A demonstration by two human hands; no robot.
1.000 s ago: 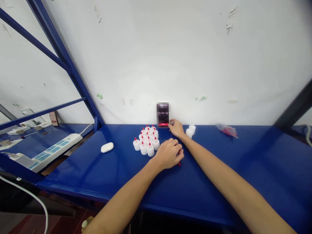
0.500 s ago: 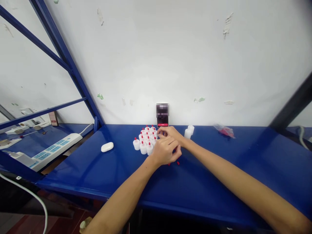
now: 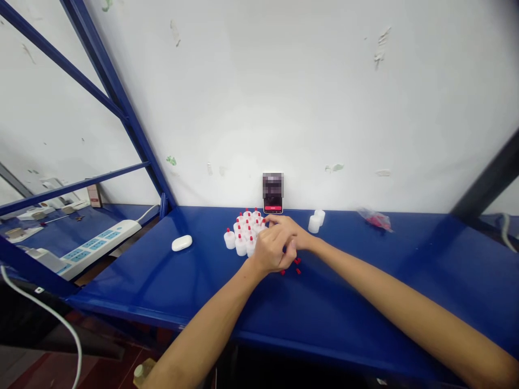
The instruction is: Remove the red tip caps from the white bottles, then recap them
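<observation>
Small white bottles (image 3: 240, 248) with red pointed caps (image 3: 251, 238) stand in a tight cluster on the blue table. My left hand (image 3: 272, 249) is curled at the cluster's right side, and its fingertips are hidden from view. Just behind it, my right hand (image 3: 290, 227) reaches leftward, with thumb and forefinger closed at a red cap on a bottle along the cluster's right edge. Several loose red caps (image 3: 298, 271) lie on the table beside my left hand. Two white bottles without visible red caps (image 3: 313, 224) stand apart, right of my hands.
A phone (image 3: 273, 202) leans against the wall behind the cluster. A white oval case (image 3: 182, 243) lies to the left. At the right, a clear plastic bag (image 3: 375, 219) holds red pieces. A power strip (image 3: 101, 243) sits beyond the blue frame (image 3: 133, 135).
The view has shifted slightly. My right hand's fingers have drawn closer together near the red cap, and my left hand has turned a little, uncovering more loose caps.
</observation>
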